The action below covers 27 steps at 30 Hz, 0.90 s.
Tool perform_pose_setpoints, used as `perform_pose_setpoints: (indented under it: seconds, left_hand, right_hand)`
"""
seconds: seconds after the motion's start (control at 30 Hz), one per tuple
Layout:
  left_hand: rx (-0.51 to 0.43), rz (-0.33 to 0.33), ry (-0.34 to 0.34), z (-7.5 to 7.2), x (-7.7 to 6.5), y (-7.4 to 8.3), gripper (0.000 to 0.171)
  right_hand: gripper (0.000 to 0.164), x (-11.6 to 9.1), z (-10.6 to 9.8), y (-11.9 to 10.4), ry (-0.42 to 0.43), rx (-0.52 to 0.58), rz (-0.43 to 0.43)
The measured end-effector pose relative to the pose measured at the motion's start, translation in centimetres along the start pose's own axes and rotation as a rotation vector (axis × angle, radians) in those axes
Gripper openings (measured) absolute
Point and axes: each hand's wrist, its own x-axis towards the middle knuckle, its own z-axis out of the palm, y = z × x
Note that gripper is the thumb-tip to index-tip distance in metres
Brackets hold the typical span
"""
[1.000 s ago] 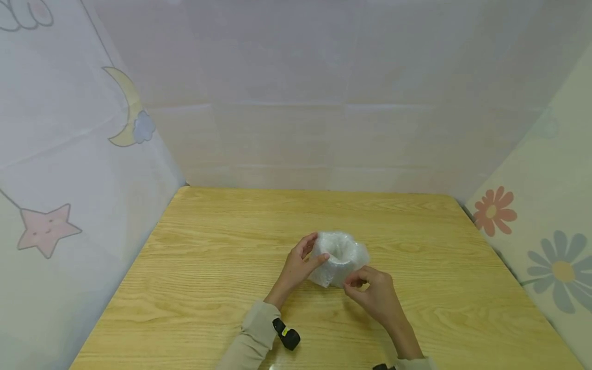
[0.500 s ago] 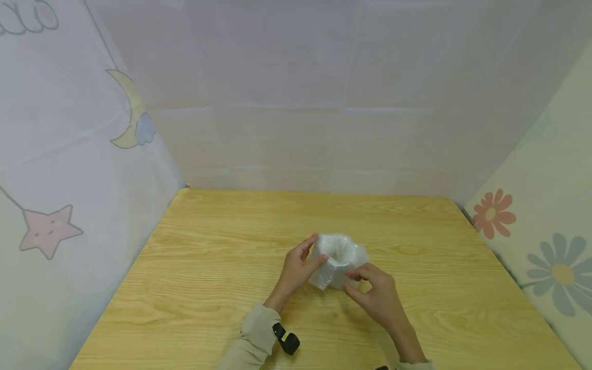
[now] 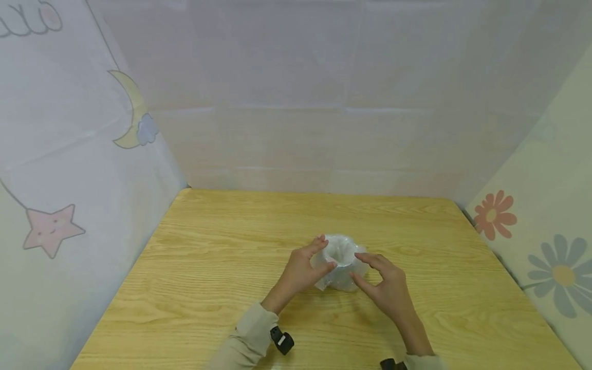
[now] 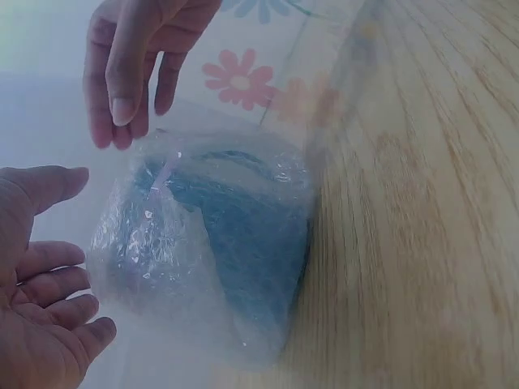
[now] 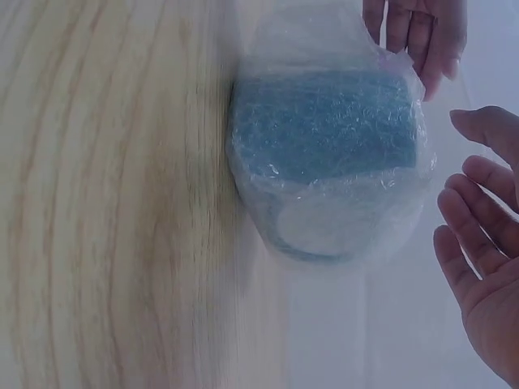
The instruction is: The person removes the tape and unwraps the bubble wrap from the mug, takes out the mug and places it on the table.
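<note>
A blue mug [image 5: 324, 121], its handle [image 5: 304, 251] showing faintly, stands on the table inside cloudy bubble wrap [image 3: 342, 280]. The wrap surrounds its sides and bunches around the opening at the top. On the left, my left hand [image 3: 299, 268] hovers near the upper side of the wrapped mug, fingers spread and loosely bent. My right hand [image 3: 390, 290] is at the right of it, thumb and fingers apart near the upper edge. In the left wrist view, both hands are beside the upper part of the bundle; whether any fingertip touches it, I cannot tell.
The light wooden table [image 3: 222, 246] extends around the bundle. Pale fabric walls enclose its back and sides, printed with a star [image 3: 54, 230], a moon [image 3: 129, 108] and flowers [image 3: 494, 215]. A small black camera [image 3: 282, 340] sits on the left wrist.
The right fingers have parted from a pinch at the wrap's front and moved up to its upper right edge. My left hand has loosened and shifted slightly right over the wrapped mug.
</note>
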Motion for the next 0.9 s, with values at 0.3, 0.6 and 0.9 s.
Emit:
perform_pose_setpoints:
  seconds: [0.3, 0.6, 0.9]
  left_hand:
    - [0.23, 0.125, -0.057, 0.2, -0.1, 0.9, 0.058]
    - [0.47, 0.161, -0.098, 0.3, -0.3, 1.9, 0.054]
    - [0.551, 0.182, -0.098, 0.5, -0.3, 1.9, 0.055]
  right_hand:
    - [0.058, -0.1, 0.1, 1.0, -0.036, 0.002, 0.045]
    - [0.065, 0.0, 0.2, 1.8, -0.062, -0.021, 0.062]
    - [0.077, -0.2, 0.6, 2.7, -0.15, -0.024, 0.053]
